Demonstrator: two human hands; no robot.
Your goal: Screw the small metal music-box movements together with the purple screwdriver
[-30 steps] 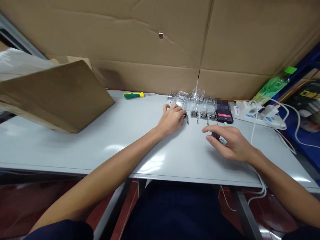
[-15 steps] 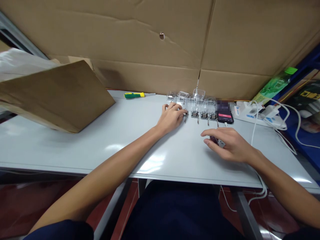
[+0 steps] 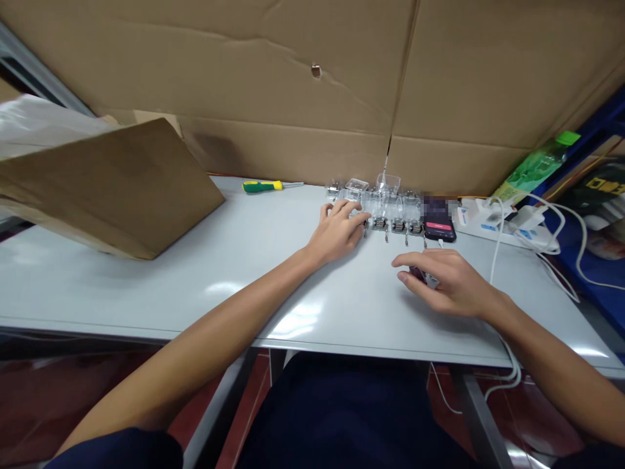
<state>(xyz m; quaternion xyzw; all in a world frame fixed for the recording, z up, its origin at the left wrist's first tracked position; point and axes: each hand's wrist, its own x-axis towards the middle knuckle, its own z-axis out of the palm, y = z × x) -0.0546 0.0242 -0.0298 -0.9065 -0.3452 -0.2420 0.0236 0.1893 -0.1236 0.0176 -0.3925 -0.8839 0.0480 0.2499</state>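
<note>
My left hand (image 3: 336, 233) lies over the near side of a row of small transparent plastic boxes (image 3: 390, 207), with its fingertips on the box at the row's left part. Several small metal fittings (image 3: 398, 225) with thin pins sit along the row's front. My right hand (image 3: 452, 281) rests on the table a little nearer me, curled around a small dark object with a metal end (image 3: 420, 274), which is partly hidden by the fingers. A black smartphone (image 3: 439, 227) lies just beyond that hand, at the row's right end.
A green-and-yellow screwdriver (image 3: 262, 186) lies at the back of the grey table (image 3: 195, 290). A white power strip (image 3: 488, 220) with white cables sits right, near a green bottle (image 3: 534, 163). Cardboard (image 3: 244, 71) stands behind; a brown sheet (image 3: 112, 190) overhangs the left.
My left hand has shifted slightly right along the row of boxes. My right hand has moved slightly left and closed further around the small dark object.
</note>
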